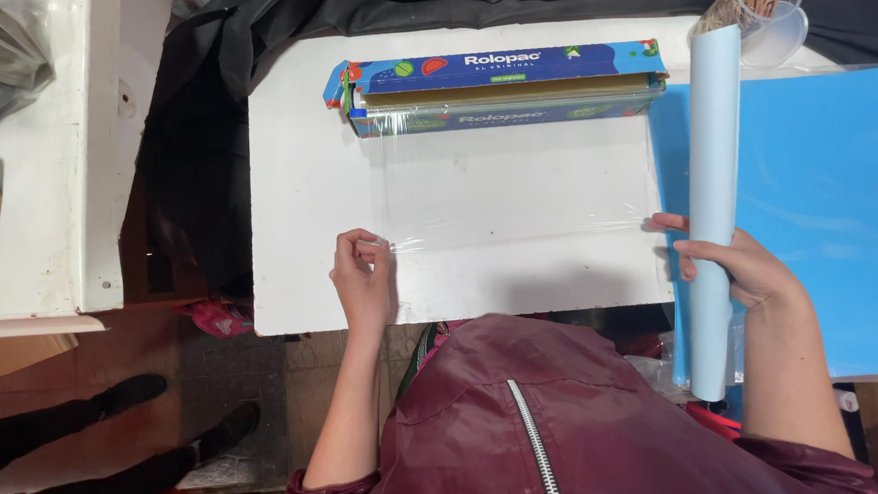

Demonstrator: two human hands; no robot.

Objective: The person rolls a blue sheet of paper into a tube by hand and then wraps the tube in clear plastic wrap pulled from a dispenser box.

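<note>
Head view: left hand pinches the cling film corner at centre; right hand grips the rolled blue paper. Both corners should pull evenly, keeping the film flat over the counter.

The person is wearing a maroon jacket of smooth, slightly shiny cloth, creasing across the chest. A zip with pale teeth is running down its front toward 6 o'clock. Both sleeves are sitting pushed up near the elbows, at 7 and 5 o'clock, leaving the forearms bare.
</note>
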